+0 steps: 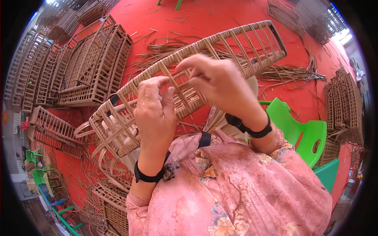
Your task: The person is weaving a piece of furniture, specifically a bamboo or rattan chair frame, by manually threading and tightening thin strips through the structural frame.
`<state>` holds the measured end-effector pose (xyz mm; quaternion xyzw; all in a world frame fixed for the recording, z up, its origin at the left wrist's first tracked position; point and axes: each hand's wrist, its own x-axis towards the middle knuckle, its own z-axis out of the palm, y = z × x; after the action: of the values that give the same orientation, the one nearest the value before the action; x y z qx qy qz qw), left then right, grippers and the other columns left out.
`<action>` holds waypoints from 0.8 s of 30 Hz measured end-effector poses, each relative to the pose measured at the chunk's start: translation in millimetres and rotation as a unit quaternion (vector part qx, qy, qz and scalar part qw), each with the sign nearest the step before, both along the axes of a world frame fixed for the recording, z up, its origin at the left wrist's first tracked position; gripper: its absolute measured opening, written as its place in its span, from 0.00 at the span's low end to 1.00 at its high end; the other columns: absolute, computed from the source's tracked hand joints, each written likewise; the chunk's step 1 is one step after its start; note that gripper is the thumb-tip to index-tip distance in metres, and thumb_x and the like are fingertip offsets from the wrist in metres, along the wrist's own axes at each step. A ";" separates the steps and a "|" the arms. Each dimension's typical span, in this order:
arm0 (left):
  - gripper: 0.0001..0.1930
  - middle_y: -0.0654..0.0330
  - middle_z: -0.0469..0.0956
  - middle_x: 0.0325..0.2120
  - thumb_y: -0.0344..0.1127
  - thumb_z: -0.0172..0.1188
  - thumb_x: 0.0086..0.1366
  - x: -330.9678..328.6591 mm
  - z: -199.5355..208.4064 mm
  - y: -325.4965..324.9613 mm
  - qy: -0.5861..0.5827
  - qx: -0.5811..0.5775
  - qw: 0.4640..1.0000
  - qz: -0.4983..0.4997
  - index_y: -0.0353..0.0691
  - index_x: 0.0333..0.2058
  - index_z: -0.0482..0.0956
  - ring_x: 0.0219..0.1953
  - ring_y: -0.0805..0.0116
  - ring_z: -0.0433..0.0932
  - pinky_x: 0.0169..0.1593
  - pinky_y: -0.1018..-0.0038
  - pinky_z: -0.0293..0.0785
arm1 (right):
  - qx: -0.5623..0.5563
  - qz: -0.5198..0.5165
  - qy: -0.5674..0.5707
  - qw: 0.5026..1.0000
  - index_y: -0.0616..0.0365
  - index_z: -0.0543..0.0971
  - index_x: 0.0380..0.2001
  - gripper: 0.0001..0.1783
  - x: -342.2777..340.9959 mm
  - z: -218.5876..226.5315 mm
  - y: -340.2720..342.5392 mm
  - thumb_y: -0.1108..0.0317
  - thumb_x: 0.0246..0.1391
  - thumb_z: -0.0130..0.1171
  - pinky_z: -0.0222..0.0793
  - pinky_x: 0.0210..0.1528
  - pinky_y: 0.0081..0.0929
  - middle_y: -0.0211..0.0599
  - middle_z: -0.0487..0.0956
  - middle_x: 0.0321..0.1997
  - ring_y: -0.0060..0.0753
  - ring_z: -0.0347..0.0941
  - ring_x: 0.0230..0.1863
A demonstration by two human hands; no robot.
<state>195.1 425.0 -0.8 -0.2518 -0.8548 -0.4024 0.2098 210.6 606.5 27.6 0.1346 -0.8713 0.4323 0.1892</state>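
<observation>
A long wicker basket frame (pixel 189 49) rests tilted across my lap, running from lower left to upper right. Its top rim is wrapped in tan strip, and slats with gaps form its sides. My left hand (pixel 154 104) is over the near side of the basket, fingers curled, thumb and index bent toward each other. Close by on the right, my right hand (pixel 216 80) hovers by the middle slats, its fingers bent and slightly blurred. Whatever thin piece either hand may pinch cannot be made out. Loose strip loops (pixel 103 157) hang from the basket's left end.
Stacked wicker baskets (pixel 92 65) stand at the left, and more baskets (pixel 343 104) at the right. Bundles of loose strips (pixel 291 73) lie on the red floor (pixel 232 11) beyond the basket. A green plastic chair (pixel 305 131) is close on my right.
</observation>
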 end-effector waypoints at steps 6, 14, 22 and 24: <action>0.12 0.64 0.77 0.27 0.29 0.61 0.69 -2.1 13.4 35.2 -0.228 0.205 0.936 -0.173 0.35 0.49 0.78 0.25 0.83 0.71 0.29 0.80 0.70 | -0.141 -0.050 -0.022 0.988 0.60 0.80 0.47 0.16 19.2 21.9 29.4 0.78 0.54 0.58 0.74 0.33 0.30 0.43 0.82 0.29 0.39 0.81 0.29; 0.12 0.65 0.74 0.19 0.26 0.62 0.64 -0.4 12.2 38.5 -0.180 0.186 0.965 -0.032 0.35 0.45 0.75 0.20 0.82 0.71 0.26 0.79 0.67 | 0.081 -0.158 0.015 0.984 0.53 0.72 0.59 0.33 -2.8 -15.8 21.4 0.68 0.47 0.68 0.76 0.39 0.36 0.41 0.81 0.37 0.40 0.80 0.34; 0.10 0.66 0.75 0.22 0.26 0.61 0.65 -8.2 8.6 33.4 -0.225 0.180 0.957 -0.027 0.34 0.45 0.75 0.25 0.81 0.73 0.30 0.79 0.69 | 0.107 -0.168 0.051 0.979 0.53 0.69 0.59 0.30 -8.5 -28.5 15.5 0.71 0.50 0.60 0.75 0.39 0.42 0.41 0.81 0.35 0.48 0.80 0.37; 0.11 0.67 0.77 0.26 0.28 0.60 0.68 -15.4 7.5 26.1 -0.265 0.248 0.930 -0.052 0.32 0.46 0.75 0.29 0.80 0.75 0.35 0.81 0.71 | 0.109 -0.153 0.049 0.981 0.53 0.69 0.59 0.31 -9.6 -28.0 16.5 0.72 0.49 0.59 0.76 0.39 0.41 0.42 0.81 0.34 0.48 0.81 0.37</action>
<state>179.8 451.2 6.6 -0.1197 -0.7380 -0.6640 0.0100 201.0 623.0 -0.3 0.0409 -0.9131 0.2937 0.2799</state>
